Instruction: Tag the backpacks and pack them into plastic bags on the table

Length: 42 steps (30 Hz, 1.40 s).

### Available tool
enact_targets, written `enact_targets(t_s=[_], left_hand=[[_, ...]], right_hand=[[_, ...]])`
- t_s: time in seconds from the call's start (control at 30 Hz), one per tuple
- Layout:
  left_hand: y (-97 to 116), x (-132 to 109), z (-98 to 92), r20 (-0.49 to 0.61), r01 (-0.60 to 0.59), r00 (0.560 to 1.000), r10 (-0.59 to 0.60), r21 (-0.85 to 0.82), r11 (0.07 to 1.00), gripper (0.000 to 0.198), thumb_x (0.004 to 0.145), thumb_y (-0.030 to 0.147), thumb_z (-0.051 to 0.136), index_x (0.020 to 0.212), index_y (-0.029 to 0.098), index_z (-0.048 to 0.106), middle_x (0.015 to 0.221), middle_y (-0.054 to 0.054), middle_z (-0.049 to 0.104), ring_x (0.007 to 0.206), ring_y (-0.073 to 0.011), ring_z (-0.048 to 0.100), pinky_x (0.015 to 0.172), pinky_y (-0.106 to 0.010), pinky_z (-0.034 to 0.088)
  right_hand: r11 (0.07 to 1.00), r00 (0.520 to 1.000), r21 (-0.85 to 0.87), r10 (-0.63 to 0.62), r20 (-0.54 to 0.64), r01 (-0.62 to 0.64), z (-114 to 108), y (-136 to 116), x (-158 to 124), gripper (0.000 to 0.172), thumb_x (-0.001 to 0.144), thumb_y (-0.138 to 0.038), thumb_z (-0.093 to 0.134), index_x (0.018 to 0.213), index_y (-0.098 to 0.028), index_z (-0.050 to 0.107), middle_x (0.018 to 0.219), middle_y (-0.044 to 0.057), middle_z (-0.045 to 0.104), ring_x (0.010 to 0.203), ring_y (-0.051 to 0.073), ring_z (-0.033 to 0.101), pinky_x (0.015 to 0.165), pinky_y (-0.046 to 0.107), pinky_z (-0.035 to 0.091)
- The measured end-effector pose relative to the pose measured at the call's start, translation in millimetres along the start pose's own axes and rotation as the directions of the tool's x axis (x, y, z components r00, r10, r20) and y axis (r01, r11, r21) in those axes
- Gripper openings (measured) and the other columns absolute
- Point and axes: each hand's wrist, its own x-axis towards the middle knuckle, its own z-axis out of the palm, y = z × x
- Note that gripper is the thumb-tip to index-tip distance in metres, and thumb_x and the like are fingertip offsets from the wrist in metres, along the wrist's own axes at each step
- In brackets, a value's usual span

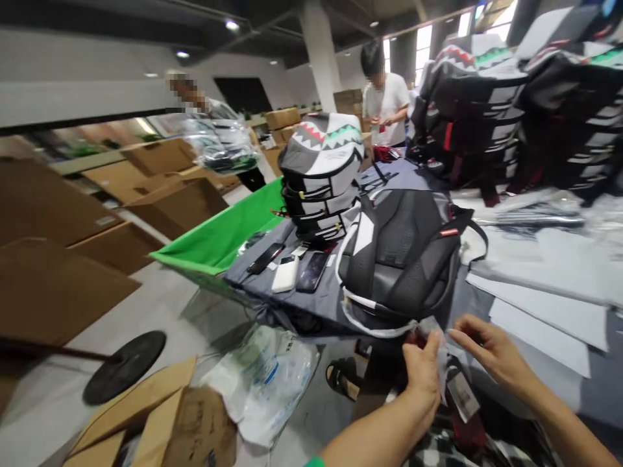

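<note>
A dark strap [452, 370] bearing a tag [462, 397] is held just below the backpack [399, 253], raised off the tabletop [321, 305], seemingly for access. It is grasped by the left hand [422, 373]; the right hand [491, 353] is half-open, its fingers [460, 334] extended toward clear plastic [433, 331] at the strap's top. Phones [311, 271] are laid left of the backpack, within reach.

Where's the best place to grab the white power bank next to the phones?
Pinch the white power bank by its long edges, coming from above at its near end. It lies flat on the grey cloth, and smartphones lie close on either side, so that end is freest.
</note>
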Motion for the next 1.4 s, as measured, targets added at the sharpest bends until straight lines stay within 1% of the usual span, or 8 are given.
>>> enact_targets(t_s=[0.2, 0.4, 0.53, 0.67, 1.0, 1.2, 1.27, 1.4], left_hand=[[2, 1, 2.7, 0.04, -0.042, 0.998, 0.042, -0.006, 0.999, 0.051, 0.062, 0.043, 0.091, 0.098, 0.012, 0.073, 0.104, -0.015, 0.076, 0.1, -0.0276, 0.072, 0.097, -0.039, 0.052], [7, -1, -1.3, 0.065, -0.009, 0.998, 0.014, -0.091, 0.996, 0.058, 0.054, 0.042, 0.095, 0.1, 0.015, 0.074, 0.109, -0.015, 0.076, 0.104, -0.0284, 0.071, 0.101, -0.041, 0.05], [15, -5, -1.2, 0.122, 0.062, 0.991, -0.045, -0.138, 0.988, 0.056, 0.061, 0.046, 0.091, 0.103, 0.014, 0.075, 0.112, -0.015, 0.076, 0.107, -0.029, 0.071, 0.1, -0.039, 0.051], [17, -2, 0.9, -0.018, 0.075, 0.997, -0.077, -0.104, 0.992, 0.05, 0.058, 0.05, 0.092, 0.089, 0.014, 0.076, 0.096, -0.012, 0.078, 0.093, -0.0268, 0.072, 0.09, -0.037, 0.054], [15, 6, -6.3, -0.048, 0.101, 0.993, -0.104, -0.066, 0.993, 0.048, 0.049, 0.041, 0.096, 0.083, 0.015, 0.075, 0.091, -0.01, 0.078, 0.087, -0.0238, 0.073, 0.084, -0.034, 0.056], [19, 9, -6.1, -0.066, 0.178, 0.981, -0.183, -0.078, 0.981, 0.045, 0.048, 0.031, 0.097, 0.084, 0.016, 0.074, 0.09, -0.009, 0.078, 0.082, -0.0234, 0.074, 0.079, -0.034, 0.06], [19, 9, -6.7, -0.086, 0.203, 0.974, -0.21, -0.083, 0.976, 0.047, 0.049, 0.028, 0.097, 0.087, 0.016, 0.073, 0.091, -0.009, 0.078, 0.081, -0.0235, 0.075, 0.078, -0.035, 0.061], [17, 12, -8.2, -0.123, 0.19, 0.972, -0.2, -0.09, 0.978, 0.049, 0.05, 0.023, 0.098, 0.09, 0.017, 0.072, 0.093, -0.01, 0.078, 0.082, -0.0237, 0.075, 0.079, -0.034, 0.061]], right_hand=[[0.914, 0.984, -0.376, -0.107, 0.143, 0.154, 6, 21, 38, 0.056, 0.089, -0.076, 0.045, 0.071, -0.024, 0.053, 0.061, -0.001, 0.057, 0.056, 0.015, 0.047, 0.056, 0.026, 0.038], [0.851, 0.989, -0.505, -0.101, 0.11, 0.144, 10, 22, 38, 0.036, 0.091, -0.057, 0.044, 0.075, -0.026, 0.054, 0.065, 0.002, 0.065, 0.056, 0.019, 0.059, 0.056, 0.027, 0.04], [0.833, 0.991, -0.541, -0.061, 0.115, 0.114, 8, 24, 39, 0.029, 0.089, -0.052, 0.046, 0.079, -0.027, 0.056, 0.07, 0.004, 0.069, 0.061, 0.021, 0.063, 0.057, 0.029, 0.039], [0.906, 0.984, -0.412, -0.027, 0.174, 0.098, 2, 30, 39, 0.035, 0.092, -0.056, 0.043, 0.082, -0.026, 0.057, 0.074, 0.004, 0.071, 0.066, 0.022, 0.064, 0.063, 0.031, 0.044], [0.987, 0.981, -0.158, 0.049, 0.19, -0.018, 27, 47, 45, 0.032, 0.079, -0.047, 0.048, 0.08, -0.02, 0.065, 0.08, 0.007, 0.074, 0.075, 0.026, 0.067, 0.071, 0.037, 0.052], [0.985, 0.993, -0.14, 0.105, 0.047, -0.097, 24, 45, 43, 0.033, 0.07, -0.046, 0.061, 0.089, -0.021, 0.069, 0.089, 0.007, 0.072, 0.079, 0.025, 0.063, 0.075, 0.037, 0.048], [0.987, 0.988, -0.082, 0.143, 0.055, -0.138, 26, 45, 42, 0.03, 0.068, -0.048, 0.063, 0.081, -0.021, 0.068, 0.085, 0.006, 0.069, 0.079, 0.024, 0.06, 0.072, 0.035, 0.046], [0.966, 0.944, 0.061, 0.233, 0.234, -0.253, 34, 48, 41, 0.041, 0.071, -0.06, 0.063, 0.061, -0.021, 0.056, 0.057, -0.001, 0.051, 0.055, 0.014, 0.045, 0.053, 0.027, 0.037]])
